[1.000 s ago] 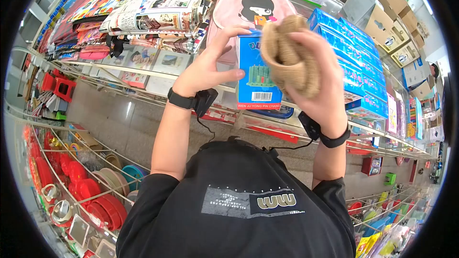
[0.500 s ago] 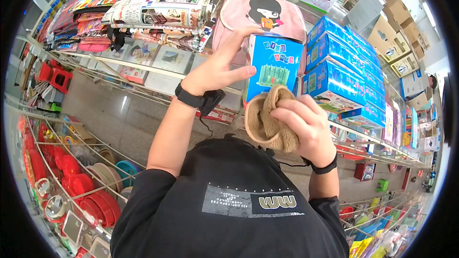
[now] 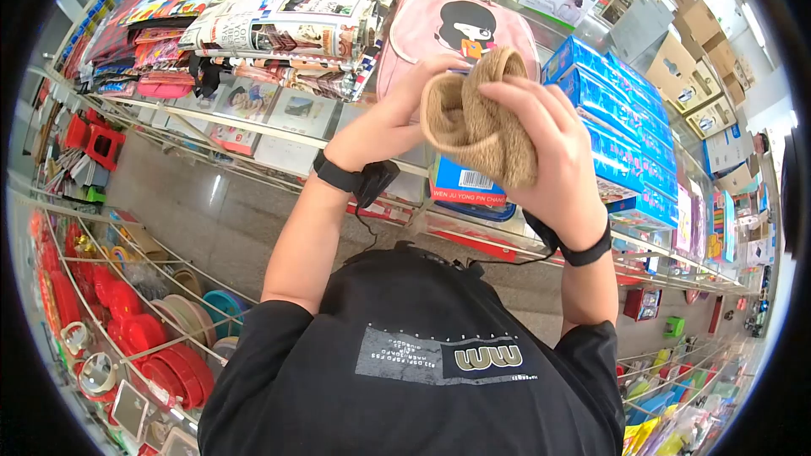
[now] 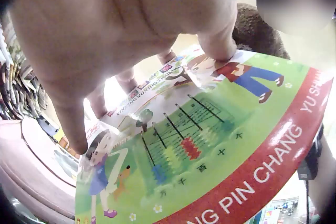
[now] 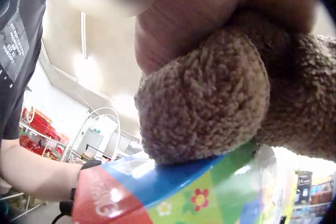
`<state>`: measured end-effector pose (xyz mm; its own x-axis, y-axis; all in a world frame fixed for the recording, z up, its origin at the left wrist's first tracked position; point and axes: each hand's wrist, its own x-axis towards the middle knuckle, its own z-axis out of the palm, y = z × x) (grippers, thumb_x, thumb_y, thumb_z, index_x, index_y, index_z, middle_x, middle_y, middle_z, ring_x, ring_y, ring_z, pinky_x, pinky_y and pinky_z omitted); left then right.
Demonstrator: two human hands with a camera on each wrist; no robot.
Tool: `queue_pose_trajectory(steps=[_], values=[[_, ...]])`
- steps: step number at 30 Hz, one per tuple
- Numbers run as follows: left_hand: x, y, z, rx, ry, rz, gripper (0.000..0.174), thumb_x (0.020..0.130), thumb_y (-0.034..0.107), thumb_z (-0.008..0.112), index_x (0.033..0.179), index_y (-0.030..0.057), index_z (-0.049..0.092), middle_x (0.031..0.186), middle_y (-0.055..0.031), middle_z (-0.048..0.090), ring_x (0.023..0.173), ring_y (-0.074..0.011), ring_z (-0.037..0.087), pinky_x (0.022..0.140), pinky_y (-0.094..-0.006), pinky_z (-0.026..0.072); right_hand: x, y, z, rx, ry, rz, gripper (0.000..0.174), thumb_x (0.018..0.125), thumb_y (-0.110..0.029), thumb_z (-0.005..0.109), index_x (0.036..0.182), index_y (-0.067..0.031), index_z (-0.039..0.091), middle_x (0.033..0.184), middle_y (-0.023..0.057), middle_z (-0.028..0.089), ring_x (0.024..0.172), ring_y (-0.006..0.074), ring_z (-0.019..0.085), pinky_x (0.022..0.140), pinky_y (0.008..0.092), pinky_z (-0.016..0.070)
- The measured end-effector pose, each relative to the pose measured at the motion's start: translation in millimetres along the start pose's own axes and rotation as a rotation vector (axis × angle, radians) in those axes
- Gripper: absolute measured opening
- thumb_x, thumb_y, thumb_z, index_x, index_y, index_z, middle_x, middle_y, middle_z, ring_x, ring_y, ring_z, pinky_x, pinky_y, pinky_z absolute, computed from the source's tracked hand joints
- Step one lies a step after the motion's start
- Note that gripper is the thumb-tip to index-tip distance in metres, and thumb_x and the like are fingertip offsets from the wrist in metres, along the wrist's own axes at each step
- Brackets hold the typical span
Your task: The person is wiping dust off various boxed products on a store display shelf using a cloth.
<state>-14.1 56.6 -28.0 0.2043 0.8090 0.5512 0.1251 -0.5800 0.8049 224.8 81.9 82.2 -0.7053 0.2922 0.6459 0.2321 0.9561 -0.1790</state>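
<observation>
A blue boxed abacus toy (image 3: 466, 182) stands up on the wire shelf, and my left hand (image 3: 411, 89) grips its left side. In the left wrist view the fingers (image 4: 220, 40) press on the box's printed green face (image 4: 210, 155). My right hand (image 3: 532, 118) clutches a bunched brown fuzzy cloth (image 3: 477, 122) and holds it against the box's front, hiding most of the box. The right wrist view shows the cloth (image 5: 210, 98) touching the box's edge (image 5: 173, 192).
A pink backpack (image 3: 448, 21) hangs behind the box. Stacked blue boxes (image 3: 625, 110) fill the shelf to the right, with cardboard cartons (image 3: 684, 59) above. Packaged goods (image 3: 279, 25) lie at upper left. Red plastic ware (image 3: 144, 329) sits on lower racks at left.
The right hand carried the cloth down off the box's face half a second ago, then back up over it. The left hand kept its hold on the box.
</observation>
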Motion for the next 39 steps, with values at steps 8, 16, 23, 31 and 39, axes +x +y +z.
queue_pose_trajectory(steps=[8, 16, 23, 31, 39], values=[[1.5, -0.2, -1.1, -0.072, -0.034, -0.047, 0.074, 0.094, 0.016, 0.081, 0.158, 0.0075, 0.044, 0.16, -0.0139, 0.049, 0.158, -0.0305, 0.037, 0.13, -0.0452, 0.0298, -18.9, -26.6, -1.9, -0.147, -0.199, -0.099, 0.049, 0.08, -0.013, 0.071, 0.13, -0.0097, 0.069, 0.12, 0.0099, 0.068, 0.094, 0.0272, 0.064, 0.079, 0.0409, 0.0574], [0.9, 6.9, -14.8, 0.081, -0.157, -0.016, 0.085, 0.093, 0.03, 0.084, 0.161, 0.0121, 0.038, 0.171, -0.0134, 0.033, 0.158, -0.029, 0.036, 0.13, -0.051, 0.0312, -37.6, -35.2, 0.7, -0.167, -0.215, -0.163, 0.047, 0.078, -0.016, 0.073, 0.125, -0.0117, 0.071, 0.117, 0.0059, 0.068, 0.093, 0.0219, 0.064, 0.074, 0.0355, 0.0545], [0.8, 8.4, -15.5, 0.052, -0.147, -0.058, 0.084, 0.092, 0.028, 0.084, 0.162, 0.0145, 0.039, 0.171, -0.0108, 0.034, 0.159, -0.0279, 0.035, 0.129, -0.0526, 0.0323, -41.6, -45.6, 0.7, 0.048, -0.473, -0.23, 0.036, 0.079, -0.014, 0.072, 0.114, -0.0102, 0.073, 0.111, 0.0036, 0.069, 0.091, 0.0216, 0.065, 0.075, 0.0379, 0.057], [7.0, 6.2, -4.2, 0.114, -0.086, 0.236, 0.078, 0.091, 0.009, 0.082, 0.158, 0.007, 0.043, 0.155, -0.0139, 0.05, 0.15, -0.0298, 0.045, 0.125, -0.0436, 0.0367, 2.9, -13.6, -9.9, -0.187, -0.05, -0.172, 0.041, 0.077, -0.015, 0.075, 0.117, -0.0086, 0.072, 0.114, 0.0066, 0.072, 0.091, 0.0254, 0.067, 0.072, 0.0389, 0.0569], [2.1, 6.5, -16.3, 0.035, -0.157, -0.022, 0.081, 0.096, 0.028, 0.08, 0.162, 0.0111, 0.037, 0.168, -0.0126, 0.036, 0.159, -0.0262, 0.035, 0.128, -0.0491, 0.0348, -35.2, -40.7, -2.6, -0.138, -0.276, -0.133, 0.037, 0.08, -0.015, 0.071, 0.117, -0.0093, 0.071, 0.114, 0.0042, 0.07, 0.092, 0.0225, 0.066, 0.075, 0.0377, 0.0571]])
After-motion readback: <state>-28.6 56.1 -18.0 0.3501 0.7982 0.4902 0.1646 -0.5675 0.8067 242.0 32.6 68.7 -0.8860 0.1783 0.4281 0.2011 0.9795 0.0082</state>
